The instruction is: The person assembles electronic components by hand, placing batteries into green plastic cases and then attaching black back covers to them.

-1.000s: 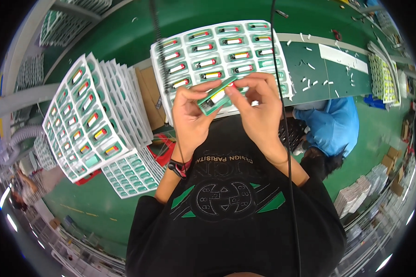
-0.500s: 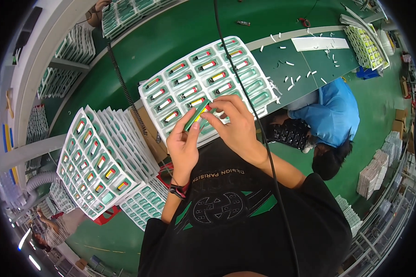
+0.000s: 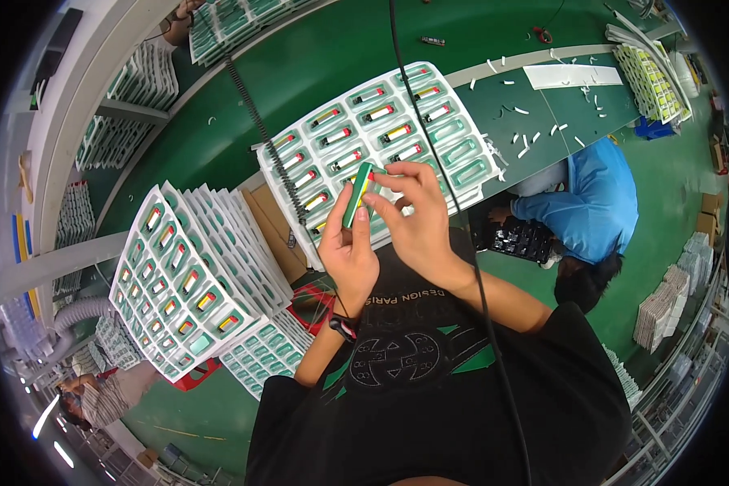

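Note:
My left hand grips a narrow green plastic piece between its thumb and fingers. A yellow and red strip-like part lies along the piece. My right hand pinches at that part, its thumb on the yellow and its forefinger by the red end. Both hands are above the near edge of a white moulded tray with green-lined hollows. Many hollows hold a small red, yellow, white and black stick-shaped item. Several hollows on the tray's right side hold no such item.
Tilted stacked trays stand at the left. A coiled cord and a black cable hang across the tray. White scraps litter the green bench at right. A person in blue bends beside the bench.
The green piece has turned more upright in my hands. My view has shifted slightly, and the coiled cord now crosses the tray's left part.

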`<act>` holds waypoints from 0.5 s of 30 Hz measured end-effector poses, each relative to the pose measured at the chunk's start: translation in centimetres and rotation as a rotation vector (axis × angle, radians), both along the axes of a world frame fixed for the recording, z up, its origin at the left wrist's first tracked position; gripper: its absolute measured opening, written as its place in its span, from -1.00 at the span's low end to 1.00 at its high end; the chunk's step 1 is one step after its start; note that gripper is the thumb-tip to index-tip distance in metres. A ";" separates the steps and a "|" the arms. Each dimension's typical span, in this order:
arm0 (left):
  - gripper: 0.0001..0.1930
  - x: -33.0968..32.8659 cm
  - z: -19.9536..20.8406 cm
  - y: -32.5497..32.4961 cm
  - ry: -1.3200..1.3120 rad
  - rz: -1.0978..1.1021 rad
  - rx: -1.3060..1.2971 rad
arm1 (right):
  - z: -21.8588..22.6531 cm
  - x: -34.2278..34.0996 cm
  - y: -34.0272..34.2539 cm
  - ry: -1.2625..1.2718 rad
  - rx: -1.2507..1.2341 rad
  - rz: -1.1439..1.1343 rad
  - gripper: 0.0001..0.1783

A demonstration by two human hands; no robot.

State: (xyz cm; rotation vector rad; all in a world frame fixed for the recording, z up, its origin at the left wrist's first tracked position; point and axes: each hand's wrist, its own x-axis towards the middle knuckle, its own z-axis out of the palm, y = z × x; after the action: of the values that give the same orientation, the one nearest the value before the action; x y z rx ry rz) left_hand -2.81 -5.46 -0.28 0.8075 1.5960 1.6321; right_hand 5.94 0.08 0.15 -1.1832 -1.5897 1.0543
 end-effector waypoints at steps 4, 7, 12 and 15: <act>-0.63 -1.2 -1.5 -0.3 -0.083 0.005 0.010 | 0.4 -0.6 -0.8 -0.089 0.299 0.080 -0.55; -0.65 -1.7 -1.6 0.3 -0.183 0.001 0.081 | 0.0 0.2 -0.8 -0.073 0.294 0.130 -0.55; -0.66 -3.9 -0.6 -0.5 0.139 -0.334 -0.029 | 0.3 2.5 1.3 0.018 -0.251 0.287 -0.58; -0.66 -4.5 -0.5 -0.9 0.132 -0.376 -0.150 | -1.4 3.4 1.8 -0.077 -0.270 0.390 -0.61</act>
State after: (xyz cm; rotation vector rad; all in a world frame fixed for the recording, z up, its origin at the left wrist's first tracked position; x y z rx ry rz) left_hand -7.32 -6.41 -0.82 1.0791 1.5234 1.2007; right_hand 9.29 1.86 -1.28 -1.1213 -1.8263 1.5288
